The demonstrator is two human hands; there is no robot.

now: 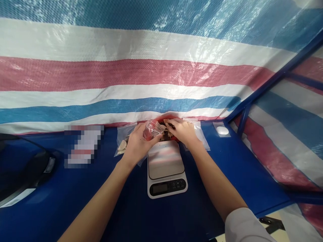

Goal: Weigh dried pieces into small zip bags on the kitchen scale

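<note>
Behind the scale, my left hand (138,141) is closed on the edge of a clear plastic bag (154,127), thumb stretched toward the right. My right hand (184,132) reaches in from the other side, its fingers closed around dried brown pieces (167,135). The pieces lie in a red container (173,117), mostly hidden by both hands. Just in front stands a white kitchen scale (166,163) with a shiny plate; a few tiny dark crumbs show near its back edge, and its display looks dark.
A zip bag with pale slices (122,145) lies left of my left hand. Another clear zip bag (205,138) sits beside my right wrist. Farther right is a small bag with a white round object (222,130). A black object (37,164) occupies the left; striped sheeting (151,74) hangs behind.
</note>
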